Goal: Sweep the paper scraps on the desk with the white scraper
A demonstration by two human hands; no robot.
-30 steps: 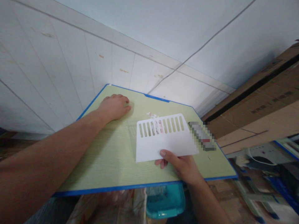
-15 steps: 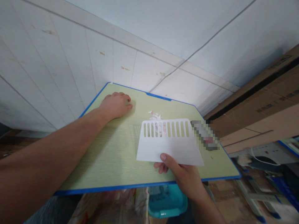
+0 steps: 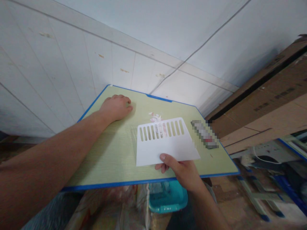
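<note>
My right hand (image 3: 181,169) grips a flat white slotted sheet (image 3: 165,149) by its near edge, thumb on top and fingers underneath. A row of long slots runs along the sheet's far side. It is held over the desk, and some pale scraps show through its middle slots. Just past its far edge lies a small pile of white and pinkish scraps (image 3: 155,117) on the pale green desktop (image 3: 105,159). To the left, my left hand (image 3: 116,107) rests on the desktop with fingers loosely bent and thumb apart, holding nothing visible.
A blurred-out flat object (image 3: 205,134) lies at the desk's right side. Below the near edge is a turquoise basin (image 3: 168,199). Cardboard boxes (image 3: 259,99) lean at the right, and a white wall (image 3: 134,67) with a grey cable stands behind the desk.
The slotted sheet has turned slightly counterclockwise in my right hand, showing more of the scraps beyond it. My left hand stays in place on the desk. The view has shifted a little.
</note>
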